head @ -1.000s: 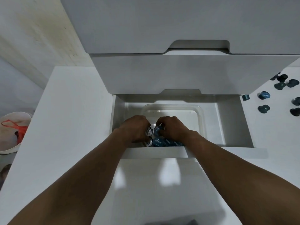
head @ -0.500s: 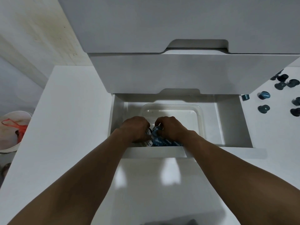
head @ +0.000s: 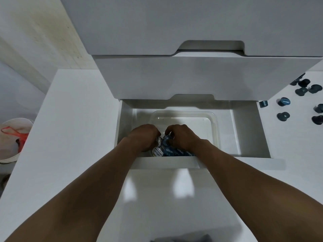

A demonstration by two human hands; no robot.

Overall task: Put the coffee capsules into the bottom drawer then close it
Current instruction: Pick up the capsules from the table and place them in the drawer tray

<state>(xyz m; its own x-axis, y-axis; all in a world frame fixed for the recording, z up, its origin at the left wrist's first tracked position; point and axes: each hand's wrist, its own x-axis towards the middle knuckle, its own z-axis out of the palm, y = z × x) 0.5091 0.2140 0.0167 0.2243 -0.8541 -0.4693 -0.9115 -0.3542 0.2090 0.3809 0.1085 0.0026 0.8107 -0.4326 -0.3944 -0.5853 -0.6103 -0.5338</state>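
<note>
The white bottom drawer point(head: 248, 130) stands pulled open, with a clear plastic tray point(head: 206, 117) inside it. Several blue coffee capsules point(head: 172, 151) lie at the tray's near end, partly hidden by the drawer front. My left hand point(head: 144, 137) is curled over a white-lidded capsule point(head: 158, 140). My right hand point(head: 181, 137) grips a blue capsule point(head: 167, 139) just beside it. Both hands sit low inside the tray, knuckles almost touching. More dark blue capsules point(head: 284, 102) lie loose on the white surface to the right of the drawer.
Two closed white drawers point(head: 192, 75) overhang the open one from above. A white surface point(head: 70, 128) stretches to the left. Beyond it, lower left, is a white bin point(head: 10, 154) with a red bag point(head: 21, 138) inside.
Both hands stay in the tray's near end and have shifted only slightly, working the capsules between them. The drawer has not moved.
</note>
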